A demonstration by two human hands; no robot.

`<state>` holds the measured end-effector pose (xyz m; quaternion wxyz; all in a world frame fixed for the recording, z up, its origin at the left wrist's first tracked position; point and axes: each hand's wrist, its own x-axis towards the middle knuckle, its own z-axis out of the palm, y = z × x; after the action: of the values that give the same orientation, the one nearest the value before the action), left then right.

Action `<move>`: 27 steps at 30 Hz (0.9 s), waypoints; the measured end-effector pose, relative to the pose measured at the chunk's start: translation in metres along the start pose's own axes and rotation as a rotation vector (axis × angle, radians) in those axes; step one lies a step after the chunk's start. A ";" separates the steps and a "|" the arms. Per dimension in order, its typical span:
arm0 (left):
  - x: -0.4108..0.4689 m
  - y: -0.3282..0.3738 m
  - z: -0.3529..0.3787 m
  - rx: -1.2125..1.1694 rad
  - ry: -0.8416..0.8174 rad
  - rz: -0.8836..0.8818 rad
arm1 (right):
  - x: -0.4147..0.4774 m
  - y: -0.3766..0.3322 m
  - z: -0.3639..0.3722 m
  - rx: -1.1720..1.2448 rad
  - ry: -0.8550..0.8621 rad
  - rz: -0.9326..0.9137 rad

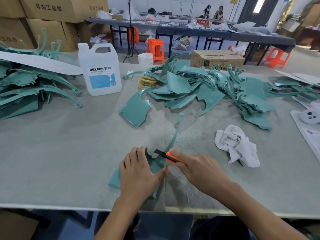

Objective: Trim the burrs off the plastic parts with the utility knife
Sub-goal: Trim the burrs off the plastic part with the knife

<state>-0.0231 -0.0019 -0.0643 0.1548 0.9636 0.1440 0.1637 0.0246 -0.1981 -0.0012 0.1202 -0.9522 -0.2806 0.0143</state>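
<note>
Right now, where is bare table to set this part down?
Widest bare table: left of the left hand holding the plastic part, this side of the left pile and jug. Smaller patch: right of the right hand holding the utility knife, this side of the rag. Shavings and the right pile crowd the middle.

White jug (99, 70) back L, rag (237, 146) R, cardboard box (216, 59) behind.

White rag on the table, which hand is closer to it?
Right. The right hand, gripping the orange knife, sits just left of the white rag. The left hand holds the teal part farther left, beyond the knife.
</note>
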 end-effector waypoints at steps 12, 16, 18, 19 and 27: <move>0.000 0.002 0.000 -0.012 -0.012 -0.021 | 0.016 0.017 -0.022 -0.225 0.050 0.000; 0.001 0.003 -0.001 -0.009 -0.027 -0.031 | 0.038 0.043 -0.056 -0.467 0.163 0.059; 0.001 0.003 -0.001 -0.006 -0.031 -0.033 | 0.041 0.041 -0.064 -0.549 0.191 0.094; 0.001 0.003 -0.001 0.001 -0.028 -0.030 | 0.040 0.036 -0.063 -0.562 0.197 0.092; 0.000 0.005 0.000 -0.007 -0.016 -0.034 | 0.005 0.004 -0.019 -0.264 0.057 -0.096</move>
<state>-0.0218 -0.0059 -0.0627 0.1624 0.9617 0.1583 0.1537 0.0326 -0.2027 0.0164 0.0024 -0.9453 -0.3215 -0.0556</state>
